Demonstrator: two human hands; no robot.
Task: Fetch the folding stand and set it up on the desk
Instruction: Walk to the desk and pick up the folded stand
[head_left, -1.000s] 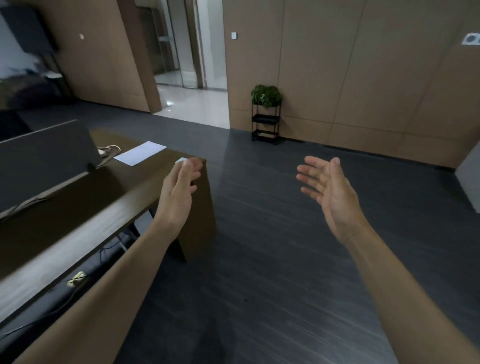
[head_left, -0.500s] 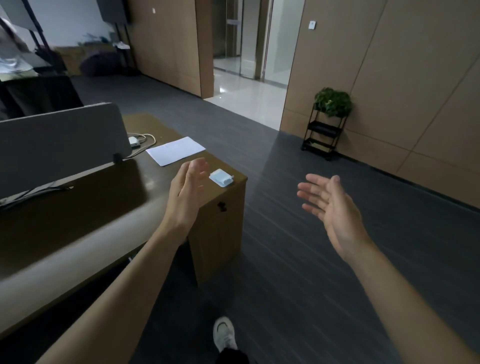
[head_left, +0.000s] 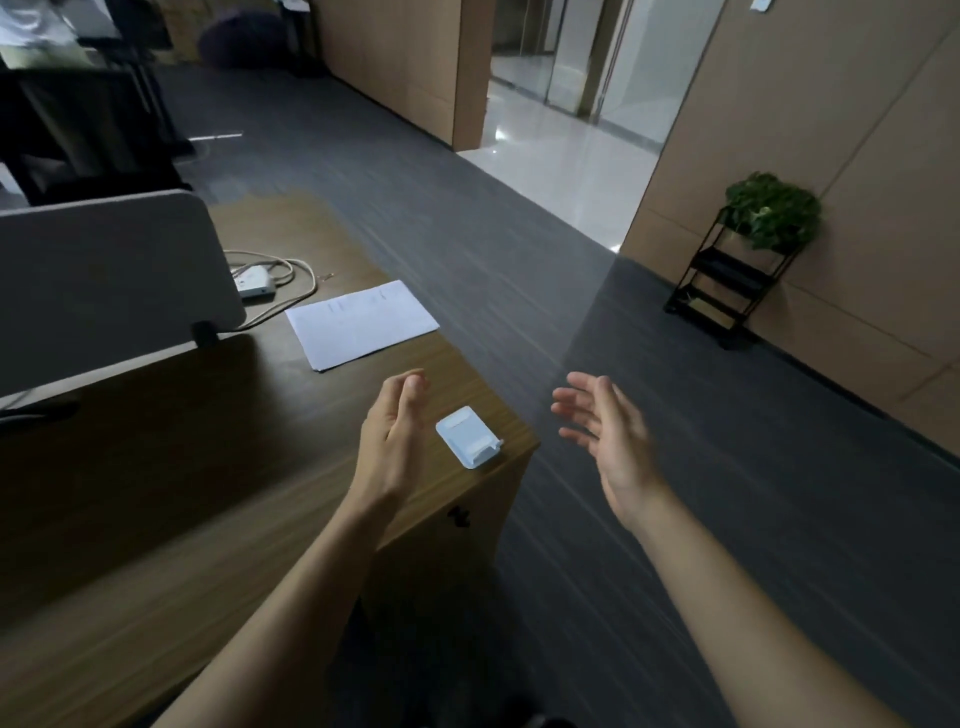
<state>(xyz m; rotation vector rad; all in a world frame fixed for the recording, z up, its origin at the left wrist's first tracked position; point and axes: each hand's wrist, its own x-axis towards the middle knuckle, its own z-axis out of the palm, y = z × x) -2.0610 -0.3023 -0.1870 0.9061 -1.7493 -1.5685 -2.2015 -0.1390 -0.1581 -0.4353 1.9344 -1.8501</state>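
Office interior. Evidence: wooden desk (head_left: 156, 493) with grey privacy divider (head_left: 104, 280) at left of frame; printed paper sheet (head_left: 361, 323) and cabled white adapter (head_left: 254, 283) on it; dark carpet floor; tan wall panelling; glass-door corridor at top centre; potted plant (head_left: 771, 210) on black shelf rack (head_left: 727, 291), right.

Dim room; dark floor (head_left: 519, 249), tan wall panels (head_left: 857, 130), plant shelf (head_left: 727, 280).

Two bare hands are in view — the left hand (head_left: 392, 441) and the right hand (head_left: 608, 436). On the brown wooden bench (head_left: 156, 493) there is one small white folded plastic stand (head_left: 467, 436), one white paper sheet (head_left: 361, 323), one white adapter box with a beige cable (head_left: 254, 283) — and one grey divider panel (head_left: 104, 280). One black metal rack (head_left: 727, 291) carries one green leafy plant (head_left: 771, 210).
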